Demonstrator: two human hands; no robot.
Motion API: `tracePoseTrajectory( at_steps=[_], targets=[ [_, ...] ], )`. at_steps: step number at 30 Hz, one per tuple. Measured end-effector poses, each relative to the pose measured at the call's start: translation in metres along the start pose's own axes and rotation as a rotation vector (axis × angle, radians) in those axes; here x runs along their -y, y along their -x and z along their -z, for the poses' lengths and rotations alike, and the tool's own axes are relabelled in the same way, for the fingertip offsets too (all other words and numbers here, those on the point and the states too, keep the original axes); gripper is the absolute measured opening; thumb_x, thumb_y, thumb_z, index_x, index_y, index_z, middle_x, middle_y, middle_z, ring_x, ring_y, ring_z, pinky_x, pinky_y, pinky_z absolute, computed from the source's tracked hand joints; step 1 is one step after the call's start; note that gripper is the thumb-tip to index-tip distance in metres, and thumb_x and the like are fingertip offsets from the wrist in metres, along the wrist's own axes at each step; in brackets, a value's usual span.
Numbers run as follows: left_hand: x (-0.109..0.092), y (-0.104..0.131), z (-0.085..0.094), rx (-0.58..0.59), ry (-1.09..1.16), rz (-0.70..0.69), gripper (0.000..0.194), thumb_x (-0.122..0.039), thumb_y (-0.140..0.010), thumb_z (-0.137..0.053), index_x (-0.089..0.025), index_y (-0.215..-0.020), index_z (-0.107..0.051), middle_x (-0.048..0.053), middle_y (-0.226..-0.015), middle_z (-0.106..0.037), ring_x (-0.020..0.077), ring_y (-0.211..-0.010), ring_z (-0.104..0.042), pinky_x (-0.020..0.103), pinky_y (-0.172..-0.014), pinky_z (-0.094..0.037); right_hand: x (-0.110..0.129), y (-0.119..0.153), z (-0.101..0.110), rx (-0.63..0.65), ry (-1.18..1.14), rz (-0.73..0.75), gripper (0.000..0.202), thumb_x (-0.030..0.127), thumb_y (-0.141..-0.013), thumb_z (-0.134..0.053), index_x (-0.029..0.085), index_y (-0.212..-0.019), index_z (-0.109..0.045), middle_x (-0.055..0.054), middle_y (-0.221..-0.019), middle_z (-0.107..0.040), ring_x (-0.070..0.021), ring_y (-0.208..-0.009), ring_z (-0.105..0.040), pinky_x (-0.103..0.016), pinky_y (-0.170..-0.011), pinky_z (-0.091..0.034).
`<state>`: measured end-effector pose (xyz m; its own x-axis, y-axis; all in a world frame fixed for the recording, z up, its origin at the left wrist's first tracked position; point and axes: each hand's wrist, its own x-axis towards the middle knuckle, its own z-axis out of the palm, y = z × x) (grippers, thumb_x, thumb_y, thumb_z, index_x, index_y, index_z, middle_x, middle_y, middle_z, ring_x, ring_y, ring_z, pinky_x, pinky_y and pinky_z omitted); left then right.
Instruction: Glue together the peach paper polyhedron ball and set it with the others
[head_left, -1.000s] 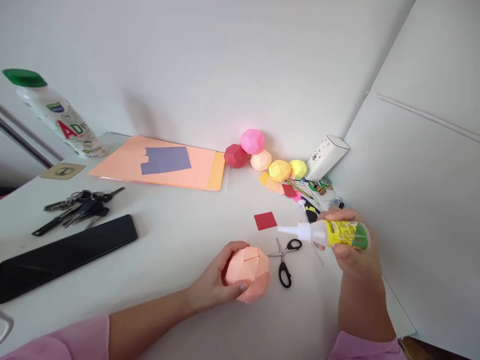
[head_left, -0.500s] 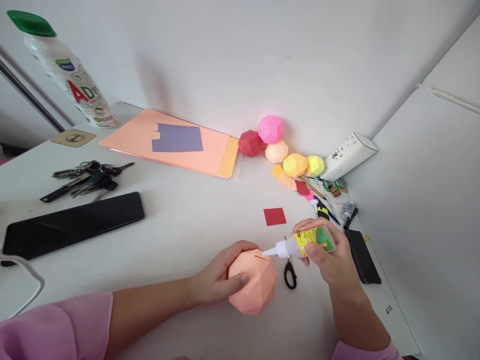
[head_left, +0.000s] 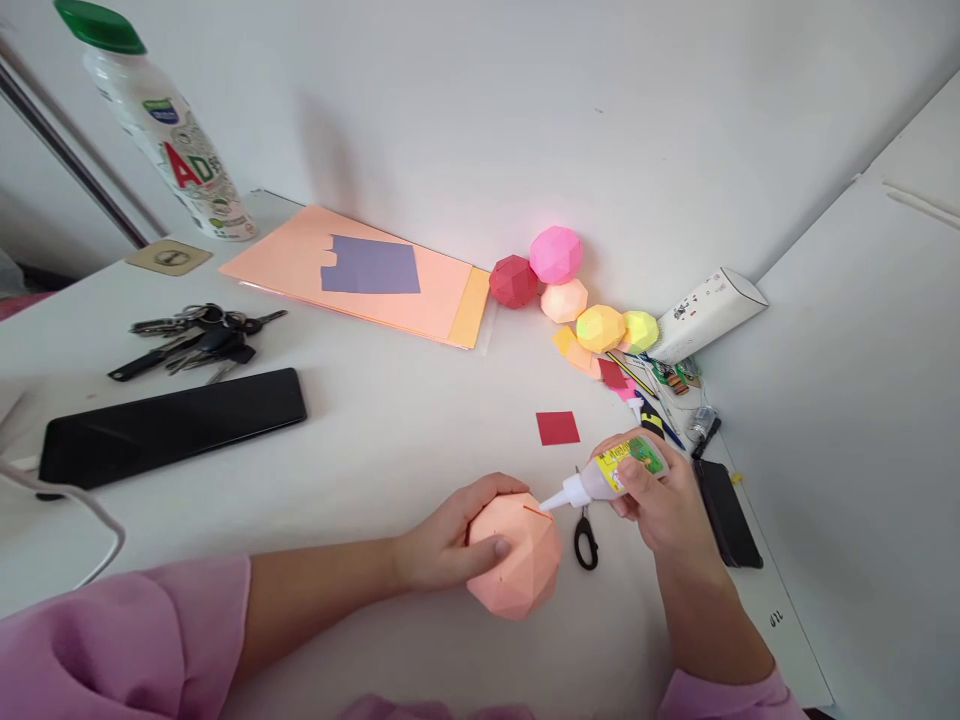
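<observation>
My left hand (head_left: 457, 535) grips a faceted peach paper ball (head_left: 525, 570) from its left side, thumb across the front. A narrow open slit shows near the top of the ball. In my right hand (head_left: 667, 500) is a glue bottle (head_left: 622, 468) with a yellow and green label, tilted so its white nozzle points down to the left. The nozzle tip is at the right end of the slit; whether it touches the paper I cannot tell. Scissors with a black handle (head_left: 586, 543) lie behind the bottle, partly hidden. A small red paper rectangle (head_left: 557, 428) lies beyond the ball.
Several paper balls, among them a pink one (head_left: 556, 255), sit by the wall beside a white box (head_left: 709, 315) and scattered tools. Peach paper sheets (head_left: 292, 255), keys (head_left: 210, 335), a black phone (head_left: 176, 425) and a white bottle (head_left: 176, 150) are at left. A dark phone-like object (head_left: 727, 513) lies right.
The camera view has shifted slightly, so things appear farther right. My right hand has tilted the glue bottle more steeply, its nozzle staying by the slit. My left hand keeps its hold on the ball.
</observation>
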<state>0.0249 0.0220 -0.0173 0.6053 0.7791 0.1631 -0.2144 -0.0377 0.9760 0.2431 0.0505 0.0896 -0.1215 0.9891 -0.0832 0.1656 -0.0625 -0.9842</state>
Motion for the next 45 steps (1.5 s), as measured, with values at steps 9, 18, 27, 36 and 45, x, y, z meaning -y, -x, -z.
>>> tracePoseTrajectory(
  at_steps=[9,18,27,36,45],
  targets=[
    [0.002,0.0,0.0,0.01,-0.011,-0.021,0.054,-0.057,-0.084,-0.051,-0.019,-0.122,-0.048,0.012,-0.111,-0.06,0.0251,-0.094,-0.06,0.039,-0.081,-0.052,0.006,0.009,0.0,0.021,-0.122,0.247,0.023,0.042,-0.082,-0.068,0.02,-0.086,-0.063,-0.003,-0.08,-0.063,-0.0044,-0.034,-0.046,-0.019,-0.03,-0.032],
    [0.0,0.001,0.0,0.017,0.006,0.012,0.053,-0.058,-0.084,-0.052,-0.021,-0.123,-0.047,0.012,-0.114,-0.061,0.0257,-0.098,-0.061,0.041,-0.082,-0.053,0.023,0.026,0.009,0.043,-0.159,0.318,0.041,0.051,-0.063,-0.082,0.031,-0.091,-0.06,0.0,-0.089,-0.054,-0.0036,-0.038,-0.04,-0.021,-0.03,-0.033],
    [0.002,0.0,-0.001,0.019,-0.073,-0.05,0.053,-0.056,-0.084,-0.051,-0.02,-0.123,-0.046,0.012,-0.115,-0.06,0.0266,-0.099,-0.06,0.041,-0.084,-0.051,0.018,0.022,-0.005,-0.01,-0.148,0.252,0.034,0.057,-0.075,-0.07,0.027,-0.09,-0.061,-0.003,-0.084,-0.065,-0.0084,-0.045,-0.042,-0.023,-0.038,-0.034],
    [0.003,0.0,-0.001,0.015,-0.171,-0.121,0.05,-0.05,-0.083,-0.053,-0.02,-0.123,-0.048,0.013,-0.115,-0.059,0.0269,-0.098,-0.059,0.041,-0.085,-0.051,0.006,0.012,-0.01,0.015,-0.18,0.125,0.03,0.053,-0.08,-0.066,0.024,-0.085,-0.062,-0.003,-0.079,-0.069,-0.0063,-0.041,-0.032,-0.023,-0.038,-0.026],
    [0.003,0.0,-0.001,0.021,-0.185,-0.144,0.05,-0.05,-0.083,-0.052,-0.02,-0.122,-0.047,0.013,-0.114,-0.058,0.0267,-0.097,-0.06,0.041,-0.083,-0.052,0.002,0.009,-0.012,0.055,-0.156,0.064,0.03,0.051,-0.083,-0.063,0.021,-0.083,-0.064,-0.003,-0.075,-0.068,-0.0047,-0.04,-0.023,-0.022,-0.038,-0.019]
  ],
)
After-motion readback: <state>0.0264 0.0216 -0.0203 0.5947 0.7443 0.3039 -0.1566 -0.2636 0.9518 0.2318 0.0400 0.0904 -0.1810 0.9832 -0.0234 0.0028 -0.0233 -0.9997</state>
